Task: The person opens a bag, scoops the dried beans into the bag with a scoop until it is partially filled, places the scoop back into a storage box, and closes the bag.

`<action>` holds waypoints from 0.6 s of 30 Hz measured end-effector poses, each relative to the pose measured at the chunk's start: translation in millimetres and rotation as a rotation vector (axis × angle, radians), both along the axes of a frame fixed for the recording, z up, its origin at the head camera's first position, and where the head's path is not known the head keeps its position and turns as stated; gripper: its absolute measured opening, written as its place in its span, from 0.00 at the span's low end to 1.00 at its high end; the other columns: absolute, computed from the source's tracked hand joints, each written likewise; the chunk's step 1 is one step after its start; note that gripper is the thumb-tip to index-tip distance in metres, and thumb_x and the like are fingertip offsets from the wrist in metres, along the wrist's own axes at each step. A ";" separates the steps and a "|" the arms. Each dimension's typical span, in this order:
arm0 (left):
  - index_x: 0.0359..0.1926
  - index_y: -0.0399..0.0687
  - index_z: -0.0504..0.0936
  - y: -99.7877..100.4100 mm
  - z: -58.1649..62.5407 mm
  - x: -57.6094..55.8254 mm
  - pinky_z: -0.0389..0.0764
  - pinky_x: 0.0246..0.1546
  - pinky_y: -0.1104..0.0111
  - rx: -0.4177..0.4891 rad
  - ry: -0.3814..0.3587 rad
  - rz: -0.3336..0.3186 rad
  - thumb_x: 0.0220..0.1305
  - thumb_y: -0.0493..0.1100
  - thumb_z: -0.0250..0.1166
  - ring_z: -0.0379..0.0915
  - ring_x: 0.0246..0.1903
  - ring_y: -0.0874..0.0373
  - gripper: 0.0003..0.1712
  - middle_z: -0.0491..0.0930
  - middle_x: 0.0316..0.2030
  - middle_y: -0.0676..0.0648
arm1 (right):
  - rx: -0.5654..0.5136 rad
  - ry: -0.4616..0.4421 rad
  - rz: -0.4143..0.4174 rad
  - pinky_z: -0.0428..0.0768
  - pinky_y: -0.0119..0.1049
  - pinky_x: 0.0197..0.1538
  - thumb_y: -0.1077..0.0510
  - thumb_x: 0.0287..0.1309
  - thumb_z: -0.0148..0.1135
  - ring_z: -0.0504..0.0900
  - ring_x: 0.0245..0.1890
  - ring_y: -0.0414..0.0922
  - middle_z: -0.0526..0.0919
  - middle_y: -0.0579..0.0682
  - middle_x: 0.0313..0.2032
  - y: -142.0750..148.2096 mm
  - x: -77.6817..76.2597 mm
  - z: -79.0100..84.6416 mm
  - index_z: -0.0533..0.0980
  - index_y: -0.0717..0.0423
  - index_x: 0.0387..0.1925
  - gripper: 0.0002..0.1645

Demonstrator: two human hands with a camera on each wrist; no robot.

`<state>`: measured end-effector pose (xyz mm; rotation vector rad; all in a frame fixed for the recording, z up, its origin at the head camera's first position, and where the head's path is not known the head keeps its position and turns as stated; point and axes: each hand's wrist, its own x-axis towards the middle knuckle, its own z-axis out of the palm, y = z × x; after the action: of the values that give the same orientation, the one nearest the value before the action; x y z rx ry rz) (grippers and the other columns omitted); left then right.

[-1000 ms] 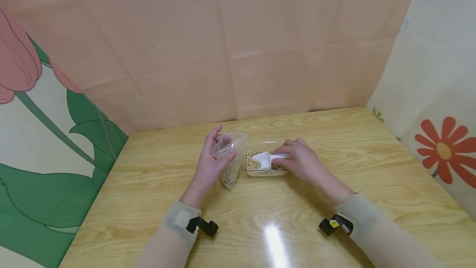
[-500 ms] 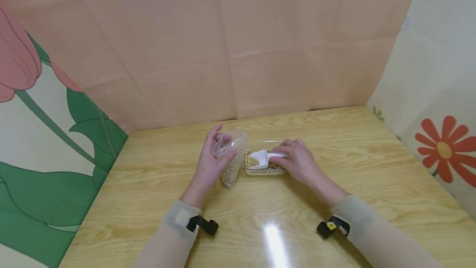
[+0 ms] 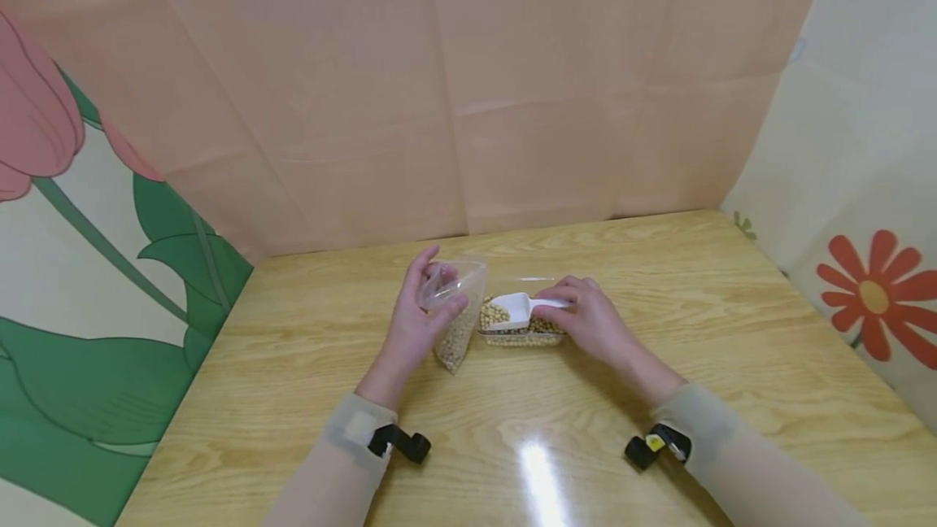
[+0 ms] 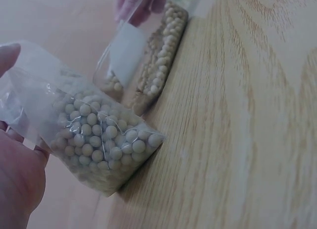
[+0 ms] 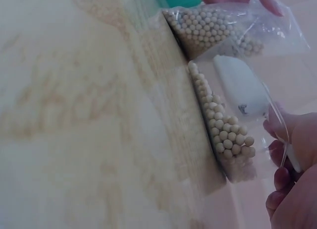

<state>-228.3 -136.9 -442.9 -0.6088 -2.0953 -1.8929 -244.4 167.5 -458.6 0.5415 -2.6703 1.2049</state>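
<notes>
My left hand (image 3: 411, 322) holds a clear plastic bag (image 3: 463, 324) by its top, thumb on the near side of the mouth. Pale round beans (image 4: 94, 135) fill the bag's lower part, and its bottom corner is at the tabletop in the left wrist view. Just right of the bag stands a clear rectangular container (image 3: 523, 339) of the same beans. With thumb and fingers my right hand (image 3: 596, 322) grips the handle of a white scoop (image 3: 512, 311). The scoop's bowl (image 5: 241, 85) is inside the container, its mouth toward the bag, with beans at its front.
Both things stand on a light wood-grain table (image 3: 293, 364). A pinkish cloth (image 3: 351, 104) hangs along its back edge. Painted walls with a tulip (image 3: 37, 112) and a red flower (image 3: 874, 297) border the left and right.
The right hand and scoop have shifted slightly left within the container, and the bowl is now angled a little differently. The left hand and the bag have stayed nearly still.
</notes>
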 end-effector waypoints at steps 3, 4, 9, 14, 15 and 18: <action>0.84 0.52 0.62 -0.5 -1.4 -0.1 0.73 0.74 0.57 0.000 -0.004 0.000 0.69 0.31 0.76 0.75 0.66 0.49 0.49 0.79 0.63 0.41 | -0.029 -0.011 0.003 0.75 0.47 0.53 0.51 0.69 0.78 0.77 0.48 0.49 0.87 0.46 0.44 1.8 -0.3 1.6 0.91 0.53 0.53 0.15; 0.84 0.53 0.62 -0.6 -1.7 -0.1 0.73 0.74 0.56 0.001 -0.006 0.000 0.69 0.31 0.76 0.75 0.67 0.49 0.50 0.79 0.63 0.41 | -0.044 -0.016 0.004 0.75 0.48 0.53 0.52 0.69 0.78 0.78 0.48 0.50 0.88 0.47 0.44 2.6 -0.2 2.5 0.91 0.53 0.53 0.15; 0.84 0.53 0.63 0.2 -1.3 -0.6 0.73 0.74 0.53 0.007 -0.011 -0.009 0.69 0.31 0.76 0.75 0.68 0.47 0.49 0.79 0.63 0.40 | -0.107 -0.055 0.001 0.78 0.47 0.54 0.53 0.71 0.77 0.80 0.50 0.51 0.88 0.50 0.47 8.8 2.1 9.2 0.91 0.54 0.54 0.16; 0.85 0.56 0.63 -0.1 -0.9 0.4 0.75 0.73 0.51 -0.002 -0.023 -0.015 0.69 0.32 0.77 0.75 0.68 0.46 0.50 0.78 0.64 0.41 | -0.145 -0.089 0.011 0.81 0.40 0.49 0.53 0.73 0.75 0.81 0.49 0.50 0.87 0.52 0.48 15.0 6.3 23.1 0.90 0.55 0.56 0.16; 0.85 0.56 0.62 -0.2 -1.0 0.6 0.76 0.72 0.50 -0.006 -0.023 -0.017 0.69 0.32 0.77 0.75 0.68 0.46 0.51 0.78 0.65 0.41 | -0.154 -0.090 0.014 0.82 0.38 0.49 0.53 0.73 0.75 0.81 0.49 0.50 0.87 0.52 0.48 16.2 7.1 27.0 0.90 0.55 0.56 0.16; 0.85 0.57 0.62 -0.1 -0.6 0.7 0.77 0.71 0.49 -0.012 -0.021 -0.020 0.69 0.32 0.77 0.76 0.68 0.46 0.51 0.78 0.65 0.41 | -0.167 -0.078 0.011 0.82 0.35 0.46 0.52 0.74 0.74 0.81 0.48 0.49 0.87 0.52 0.49 20.3 9.0 39.5 0.90 0.54 0.56 0.16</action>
<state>-227.6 -137.0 -443.5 -0.6180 -2.1223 -1.9074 -235.4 187.8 -419.1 0.4929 -2.5991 1.4642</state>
